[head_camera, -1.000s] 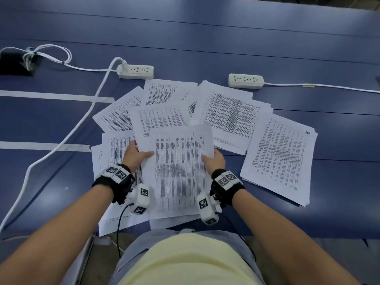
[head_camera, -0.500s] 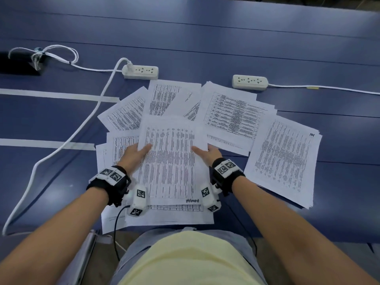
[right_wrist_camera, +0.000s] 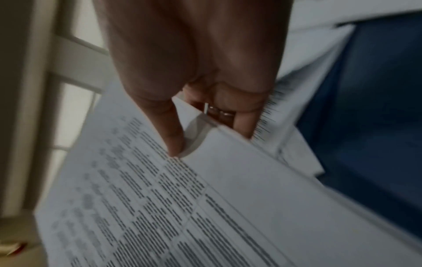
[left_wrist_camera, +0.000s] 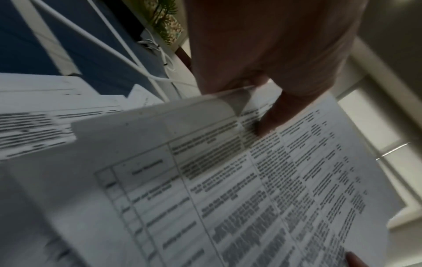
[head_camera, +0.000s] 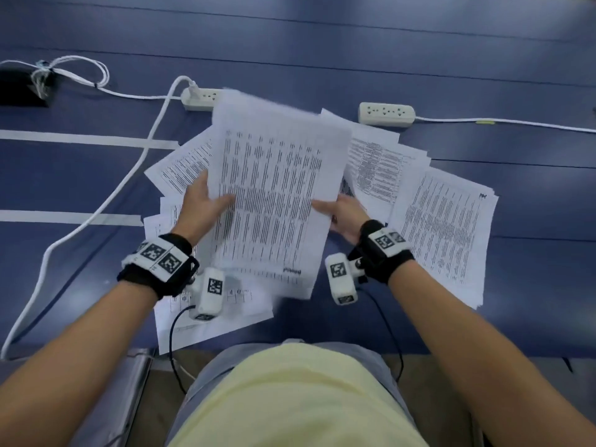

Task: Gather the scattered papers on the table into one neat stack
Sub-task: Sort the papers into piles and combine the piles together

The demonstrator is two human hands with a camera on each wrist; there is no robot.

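Since the earlier frame, the gathered sheaf of printed sheets (head_camera: 274,201) had come up off the table and tilted toward the far edge, where half a second before it lay flat under my palms. My left hand (head_camera: 201,204) held its left margin, thumb on the printed face and fingers beneath; my right hand (head_camera: 343,211) pinched the right margin likewise, thumb (right_wrist_camera: 170,133) on top. Loose papers (head_camera: 445,233) remained fanned across the table (head_camera: 483,53) toward its right side, others (head_camera: 180,169) to the left, and one sheet (head_camera: 213,321) overhung the near edge.

Judgement: the sheaf should be stood on its lower edge and tapped square before it is laid on the next sheets, with the grip kept light so the pages can slide level.

Motion blur obscured the sheaf's top edge and all print. How many sheets I held could not be established. One power strip (head_camera: 200,98) was partly covered by the sheaf.
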